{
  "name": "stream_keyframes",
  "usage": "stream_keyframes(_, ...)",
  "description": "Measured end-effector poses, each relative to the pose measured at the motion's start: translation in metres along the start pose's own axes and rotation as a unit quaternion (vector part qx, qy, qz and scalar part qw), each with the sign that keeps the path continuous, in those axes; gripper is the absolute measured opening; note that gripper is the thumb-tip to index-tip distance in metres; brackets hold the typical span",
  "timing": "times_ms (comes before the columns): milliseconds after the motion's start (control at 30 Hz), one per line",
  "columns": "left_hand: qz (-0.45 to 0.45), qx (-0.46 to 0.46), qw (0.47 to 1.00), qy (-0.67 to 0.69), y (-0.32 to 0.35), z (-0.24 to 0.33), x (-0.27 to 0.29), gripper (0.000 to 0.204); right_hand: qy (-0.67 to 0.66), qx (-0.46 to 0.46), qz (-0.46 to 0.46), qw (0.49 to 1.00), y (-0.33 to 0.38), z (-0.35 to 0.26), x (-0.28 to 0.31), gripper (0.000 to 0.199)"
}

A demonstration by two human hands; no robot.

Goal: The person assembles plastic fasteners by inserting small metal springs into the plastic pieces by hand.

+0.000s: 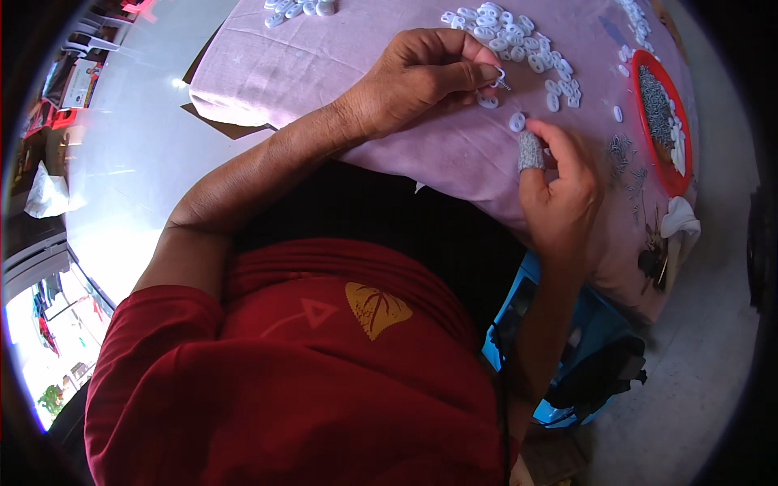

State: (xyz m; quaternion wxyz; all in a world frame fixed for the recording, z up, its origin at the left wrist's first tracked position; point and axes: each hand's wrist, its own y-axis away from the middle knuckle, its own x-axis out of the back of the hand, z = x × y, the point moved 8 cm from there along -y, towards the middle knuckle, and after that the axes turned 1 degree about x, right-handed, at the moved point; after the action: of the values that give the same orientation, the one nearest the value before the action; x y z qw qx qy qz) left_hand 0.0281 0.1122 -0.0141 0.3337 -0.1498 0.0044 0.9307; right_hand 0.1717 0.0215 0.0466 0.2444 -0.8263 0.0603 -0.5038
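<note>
Starting at the near side, with a red shirt (348, 389) and, off to the right below the table edge, something blue (596, 324), too covered to name. Up onto the pink cloth (462, 150) now, passing a crumpled white rag (682, 217) over at the right edge. On to the right hand (567, 190), wearing a grey knitted cover (530, 151) on the thumb, with thumb and index finger brought close together at a white oval piece (517, 122); pinching or merely touching, impossible to tell. Careful there: could skid away if nudged by that bulky cover. Farther right, spotting loose metal bits (622, 155), then a red basin (639, 65) heaped with more grey metal and some white pieces. Could spill, sitting so near the right edge, if bumped by the forearm. Across left now, to the left hand (417, 81), pinching a small white part (502, 79) between thumb and index finger, with that part half hidden by the thumb. Only a narrow hold, so could pop free if squeezed off-centre. Right under those fingertips, one more white ring (487, 102), lying loose or held, hard to say. Farthest out, a loose white pile (506, 34), trailing rightward; could get scattered if brushed by the left knuckles.
</note>
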Motion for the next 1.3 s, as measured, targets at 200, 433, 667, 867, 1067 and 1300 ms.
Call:
stream_keyframes(200,0.005,0.0,1.0,0.016,0.0,0.0,-0.001,0.014,0.064,-0.034,-0.044,0.996,-0.01,-0.004,-0.011,0.02)
stream_keyframes(433,0.036,-0.028,0.999,0.008,0.002,0.004,-0.003,0.011,0.001,-0.053,-0.042,0.998,-0.004,-0.001,-0.023,0.023)
stream_keyframes(667,0.007,0.024,0.999,0.033,0.011,-0.005,-0.027,0.014,-0.377,-0.271,0.07,0.883,0.026,0.032,-0.008,0.022)
stream_keyframes(867,-0.001,0.061,0.996,0.06,0.013,-0.009,-0.044,0.014,-0.426,-0.333,0.059,0.839,0.041,0.034,-0.001,0.024)
stream_keyframes(1067,-0.003,0.067,0.994,0.084,0.016,-0.008,-0.05,0.014,-0.431,-0.307,0.045,0.847,0.044,0.027,-0.003,0.022)
stream_keyframes(1300,-0.011,0.063,0.995,0.071,0.018,-0.007,-0.052,0.014,-0.45,-0.273,0.07,0.847,0.046,0.02,0.007,0.021)
